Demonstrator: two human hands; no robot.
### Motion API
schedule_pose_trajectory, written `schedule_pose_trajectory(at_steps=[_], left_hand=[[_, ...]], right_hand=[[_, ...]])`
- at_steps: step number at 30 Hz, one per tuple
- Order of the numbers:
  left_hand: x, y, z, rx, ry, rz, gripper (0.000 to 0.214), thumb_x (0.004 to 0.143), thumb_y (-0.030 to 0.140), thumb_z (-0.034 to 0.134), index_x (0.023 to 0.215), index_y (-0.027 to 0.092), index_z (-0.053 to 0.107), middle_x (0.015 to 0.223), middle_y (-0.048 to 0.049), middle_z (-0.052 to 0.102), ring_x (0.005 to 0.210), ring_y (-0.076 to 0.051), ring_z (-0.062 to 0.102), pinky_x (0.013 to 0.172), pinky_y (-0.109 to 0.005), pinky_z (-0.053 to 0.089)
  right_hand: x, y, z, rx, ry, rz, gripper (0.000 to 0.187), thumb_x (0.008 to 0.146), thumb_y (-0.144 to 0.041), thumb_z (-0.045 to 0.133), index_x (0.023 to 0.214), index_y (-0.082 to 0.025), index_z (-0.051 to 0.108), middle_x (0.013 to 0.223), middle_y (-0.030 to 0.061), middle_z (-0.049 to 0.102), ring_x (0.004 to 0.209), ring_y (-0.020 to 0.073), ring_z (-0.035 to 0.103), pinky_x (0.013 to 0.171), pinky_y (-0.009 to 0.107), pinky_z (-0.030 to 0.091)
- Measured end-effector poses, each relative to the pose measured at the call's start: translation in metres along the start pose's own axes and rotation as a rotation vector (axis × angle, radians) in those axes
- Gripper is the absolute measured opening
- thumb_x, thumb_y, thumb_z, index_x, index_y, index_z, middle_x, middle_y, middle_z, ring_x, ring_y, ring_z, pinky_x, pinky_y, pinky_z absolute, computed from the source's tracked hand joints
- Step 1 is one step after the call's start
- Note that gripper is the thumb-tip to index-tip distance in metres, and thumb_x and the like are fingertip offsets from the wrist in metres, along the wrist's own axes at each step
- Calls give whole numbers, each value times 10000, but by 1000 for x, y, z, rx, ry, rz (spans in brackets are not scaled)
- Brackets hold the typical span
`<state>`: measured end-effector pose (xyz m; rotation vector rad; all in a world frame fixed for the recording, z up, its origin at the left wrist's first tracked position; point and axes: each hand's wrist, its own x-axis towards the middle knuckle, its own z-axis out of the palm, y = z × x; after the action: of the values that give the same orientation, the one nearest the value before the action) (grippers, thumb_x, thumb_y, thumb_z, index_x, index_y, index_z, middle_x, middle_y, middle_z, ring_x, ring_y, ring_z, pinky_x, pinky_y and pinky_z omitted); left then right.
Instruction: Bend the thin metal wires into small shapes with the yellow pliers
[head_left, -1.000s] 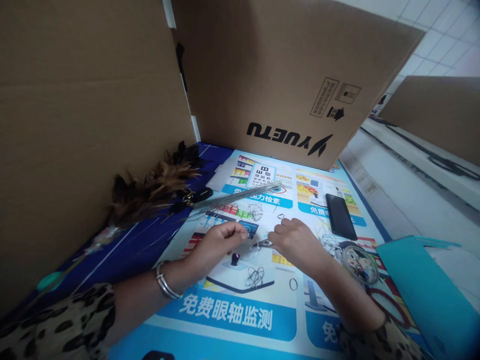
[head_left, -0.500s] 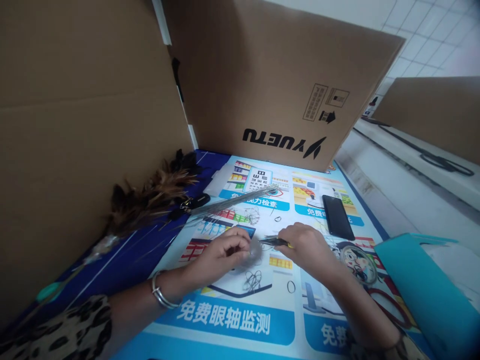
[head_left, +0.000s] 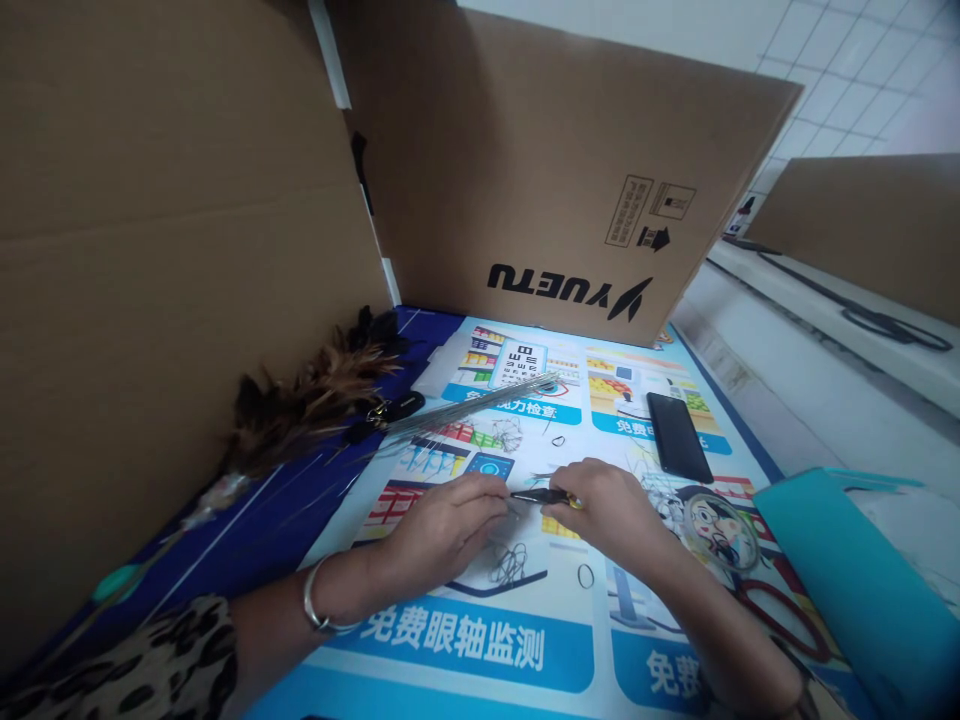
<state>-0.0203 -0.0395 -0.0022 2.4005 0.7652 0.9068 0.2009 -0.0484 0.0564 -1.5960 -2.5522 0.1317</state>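
Observation:
My right hand [head_left: 611, 510] is closed around a pair of small pliers [head_left: 538, 495] with dark jaws and a bit of yellow at the handle. The jaws point left and reach the fingertips of my left hand [head_left: 454, 525]. Thumb and fingers of that hand are pressed together, and what they pinch is too small or hidden to name. Below the pliers lies a loose tangle of thin wire [head_left: 510, 567]. A small dark loop [head_left: 586, 576] rests to its right. Beyond the hands, a bundle of thin straight wires [head_left: 472, 408] lies slantwise on the printed sheet.
Cardboard panels [head_left: 585, 150] wall off the back and left. A black phone [head_left: 679, 436] lies at right, near a clear round roll [head_left: 724, 530] and a red loop [head_left: 784, 622]. At the right edge sits a teal box [head_left: 847, 575]. Brown feathers [head_left: 307, 400] line the left.
My left hand has turned over so its back shows, and its fingers have closed up. Its fingertips now meet the pliers' jaws, which were a little apart from them before.

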Motion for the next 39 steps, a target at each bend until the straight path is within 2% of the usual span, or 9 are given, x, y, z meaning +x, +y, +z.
schedule_pose_trajectory(at_steps=[6,9,13,15,18,22,27,33,39], left_hand=[[4,6,-5,-140,89,-78,161,801,141,519,876,188,654,944,-82,603,922,-188,541,823,-318,436],[8,7,-7,-290,166,-218,99,788,183,555,789,179,654,884,-68,596,876,-183,545,807,-316,432],[10,7,-6,-616,267,-459,108,771,245,591,725,159,637,901,-59,565,865,-178,535,770,-290,430],[10,7,-3,-778,304,-515,109,757,254,609,721,153,627,904,-53,553,847,-169,524,745,-273,427],[10,8,0,-919,294,-532,110,750,247,618,702,148,618,881,-45,541,820,-153,504,722,-257,417],[8,9,2,-951,260,-503,94,746,230,620,694,152,623,854,-38,540,825,-152,499,732,-260,404],[8,9,4,-930,252,-505,102,736,242,624,693,150,626,856,-47,556,830,-161,503,746,-274,404],[8,9,5,-1014,303,-545,93,744,240,624,728,148,626,871,-40,553,816,-147,503,729,-267,408],[8,8,6,-977,278,-559,115,734,260,629,710,148,625,884,-50,563,823,-158,500,730,-272,409]], right_hand=[[-2,0,0,33,21,-18,106,766,-327,610,786,-225,590,750,-16,607,778,146,525,614,235,323],[-2,2,3,89,69,4,110,764,-325,612,786,-219,587,748,-9,600,779,152,522,640,241,346],[-4,6,12,210,174,49,122,769,-322,604,817,-211,583,785,9,597,786,162,523,664,258,381],[-5,7,17,273,218,27,115,764,-306,609,813,-206,580,787,12,598,772,158,525,666,262,393],[-8,7,27,326,272,-8,133,758,-304,616,835,-203,577,789,18,601,780,162,530,684,276,409],[-11,4,35,354,333,16,145,764,-304,607,863,-203,575,808,24,604,778,159,543,688,280,426],[-13,0,39,405,314,21,152,762,-299,609,883,-211,582,825,29,612,785,166,554,688,284,440],[-13,-1,43,463,326,71,151,759,-295,610,878,-207,581,836,30,611,788,164,563,687,281,450],[-13,-3,46,462,332,49,146,758,-279,605,884,-208,584,853,35,615,800,168,565,697,288,454]])
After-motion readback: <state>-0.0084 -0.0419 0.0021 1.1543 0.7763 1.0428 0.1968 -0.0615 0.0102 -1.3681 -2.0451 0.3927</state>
